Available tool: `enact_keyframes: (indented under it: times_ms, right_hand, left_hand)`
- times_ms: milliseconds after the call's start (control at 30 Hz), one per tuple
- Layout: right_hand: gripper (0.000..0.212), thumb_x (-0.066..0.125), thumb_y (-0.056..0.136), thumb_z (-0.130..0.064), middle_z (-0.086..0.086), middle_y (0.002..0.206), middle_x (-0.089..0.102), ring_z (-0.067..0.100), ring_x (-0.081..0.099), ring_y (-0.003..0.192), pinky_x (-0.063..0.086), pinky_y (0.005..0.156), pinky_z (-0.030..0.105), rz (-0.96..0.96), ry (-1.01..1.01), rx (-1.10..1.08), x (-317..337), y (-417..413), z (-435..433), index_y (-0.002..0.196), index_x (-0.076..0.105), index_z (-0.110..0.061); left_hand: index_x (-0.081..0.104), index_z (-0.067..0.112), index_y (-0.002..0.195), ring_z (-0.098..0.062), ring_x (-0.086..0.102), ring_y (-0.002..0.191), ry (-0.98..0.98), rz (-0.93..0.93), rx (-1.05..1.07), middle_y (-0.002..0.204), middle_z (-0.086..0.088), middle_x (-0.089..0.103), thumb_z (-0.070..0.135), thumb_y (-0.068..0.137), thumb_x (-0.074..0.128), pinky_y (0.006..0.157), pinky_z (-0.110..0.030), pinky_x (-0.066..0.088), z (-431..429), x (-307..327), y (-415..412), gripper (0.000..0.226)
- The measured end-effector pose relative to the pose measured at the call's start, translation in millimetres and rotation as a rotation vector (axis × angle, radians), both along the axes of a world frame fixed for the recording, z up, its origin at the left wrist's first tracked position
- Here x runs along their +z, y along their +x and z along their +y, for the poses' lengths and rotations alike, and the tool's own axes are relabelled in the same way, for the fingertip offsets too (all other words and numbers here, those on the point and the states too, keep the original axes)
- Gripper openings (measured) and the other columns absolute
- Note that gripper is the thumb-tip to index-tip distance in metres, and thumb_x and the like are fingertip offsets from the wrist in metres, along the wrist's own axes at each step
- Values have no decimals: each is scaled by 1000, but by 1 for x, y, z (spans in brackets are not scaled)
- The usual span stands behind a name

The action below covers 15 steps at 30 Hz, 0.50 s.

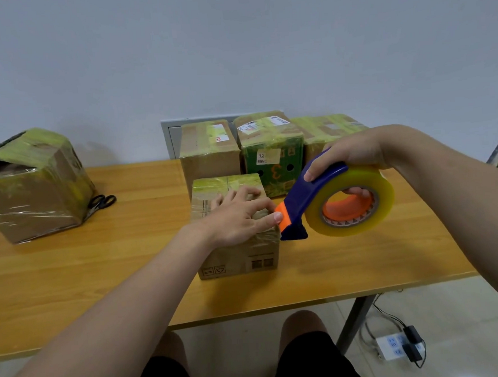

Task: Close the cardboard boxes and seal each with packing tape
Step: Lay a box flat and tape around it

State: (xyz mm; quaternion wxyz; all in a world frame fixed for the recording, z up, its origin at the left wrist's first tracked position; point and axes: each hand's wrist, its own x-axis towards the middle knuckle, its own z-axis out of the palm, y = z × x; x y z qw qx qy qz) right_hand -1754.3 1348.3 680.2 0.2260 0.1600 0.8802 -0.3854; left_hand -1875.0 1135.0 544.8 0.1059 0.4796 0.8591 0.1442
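Both bare forearms reach forward from the lower corners. The left hand point(238, 218) lies palm down on the box point(237, 259), fingers spread and bent, thumb stretched rightward. The right hand point(353, 155), held higher, grips the tape dispenser point(315, 193), fingertips curled into its core.

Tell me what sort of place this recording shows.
Probably a plain room used for packing parcels: taped cardboard boxes on a wooden table against a bare wall, scissors, a tape dispenser in the right hand.
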Motion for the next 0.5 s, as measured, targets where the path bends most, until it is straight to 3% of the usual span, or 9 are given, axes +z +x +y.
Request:
enact_keyframes:
  times_ms: [133,333,500]
  right_hand:
    - [39,69,83,-40,11,58,66,20,57,41,50,47,25,-4,45,-4,4,1,-7,101,71,-6]
    - [57,72,71,-45,14,73,70,21,60,46,52,47,27,-12,16,-24,-1,4,-3,112,69,-5]
    - [63,73,73,-45,17,79,70,22,62,49,54,49,28,-20,12,-28,-2,4,1,119,67,-3]
  left_hand:
    - [48,54,137,-23,18,152,2,19,12,163,8,24,84,85,23,123,-58,9,1,0,0,66]
    - [51,53,133,-25,17,153,6,21,37,163,7,24,85,83,25,122,-58,8,2,1,4,65]
    - [53,53,130,-25,17,153,10,39,53,162,6,25,86,81,25,121,-58,9,4,1,6,66]
